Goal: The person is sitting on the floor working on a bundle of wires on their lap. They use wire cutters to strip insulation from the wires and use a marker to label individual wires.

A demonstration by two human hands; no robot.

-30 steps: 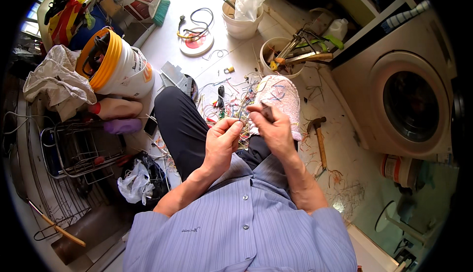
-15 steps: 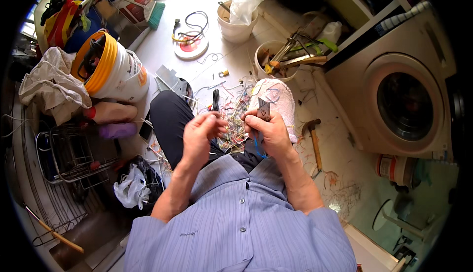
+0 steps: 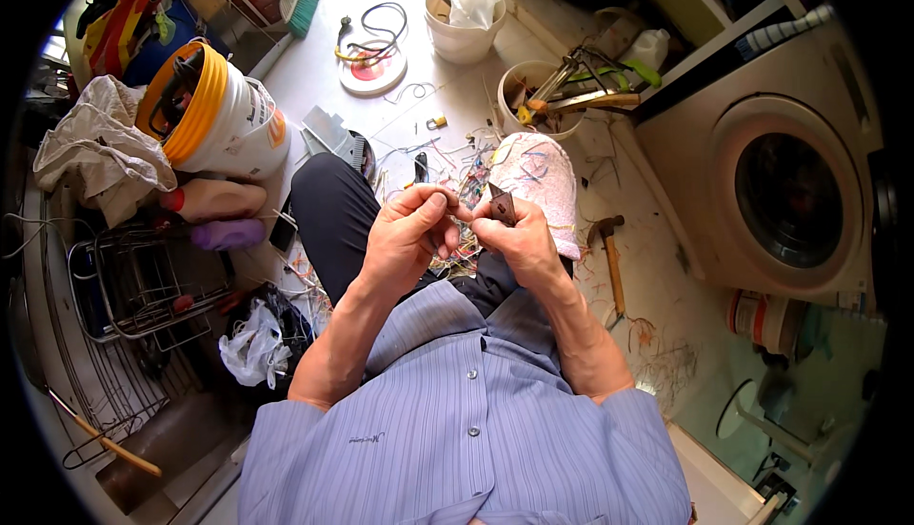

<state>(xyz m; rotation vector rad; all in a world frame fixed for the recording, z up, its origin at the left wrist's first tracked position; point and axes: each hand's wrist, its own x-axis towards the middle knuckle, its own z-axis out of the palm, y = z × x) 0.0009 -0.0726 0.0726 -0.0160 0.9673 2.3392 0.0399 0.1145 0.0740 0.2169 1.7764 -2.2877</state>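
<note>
In the head view, two hands are seen raised over the lap, brought close together at the fingertips. By the right hand [image 3: 524,239], one dark pointed plate [image 3: 502,207] is grasped between thumb and fingers, its tip directed up and away. The grip of the left hand [image 3: 411,230] is pinched, thumb against forefinger; whether anything thin is held there cannot be told. The plate is thus placed just right of the left fingertips, above a litter of coloured wires [image 3: 473,182] too many to be counted. One pink cloth [image 3: 538,182] is laid over the right leg.

On the floor [image 3: 305,73], one hammer [image 3: 614,263], one small padlock [image 3: 436,123] and one round disc [image 3: 371,76] are counted, with one looped cable [image 3: 404,19] laid partly on the disc. Two pale pails [image 3: 464,44] are stood beyond the wires, and one yellow-rimmed bucket [image 3: 243,135] is set to the left, with two bottles [image 3: 219,198] lying near it.

The work space is bounded on the right by the edge of the washing machine [image 3: 705,173], well apart from the right hand, and on the left by the bucket and bottles. The most room is left straight ahead, where pale tiles are seen around the disc.
</note>
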